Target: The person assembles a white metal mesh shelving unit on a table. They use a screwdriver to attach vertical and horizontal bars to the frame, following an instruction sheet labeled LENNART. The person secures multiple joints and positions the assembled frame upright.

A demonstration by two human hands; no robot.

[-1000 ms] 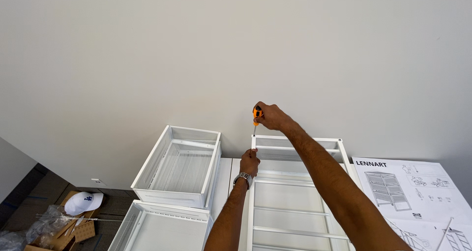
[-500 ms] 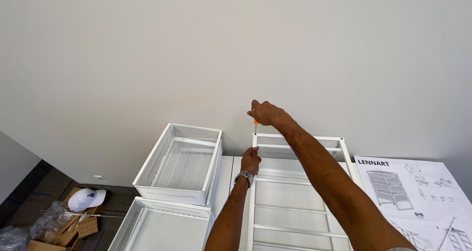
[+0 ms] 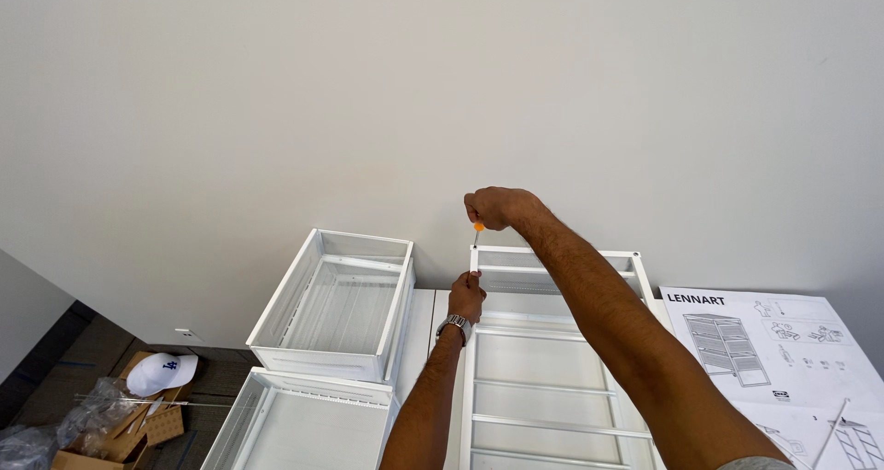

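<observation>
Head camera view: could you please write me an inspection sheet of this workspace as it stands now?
Surface: white table, mostly covered.
Job's things: white metal frame; orange-handled screwdriver upright at its far left corner.
Clutter: two white mesh drawers; instruction sheet.
Hands: right hand grips the screwdriver; left hand holds the frame's post.
Cables: nothing seen.
Surroundings: plain wall; white cap, cardboard box on the floor.

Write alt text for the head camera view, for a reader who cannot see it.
A person's right hand holds an orange-handled screwdriver upright on the top corner of a white metal frame, while the left hand grips the frame's post below. Two white mesh drawers sit left; an instruction sheet lies right.
</observation>
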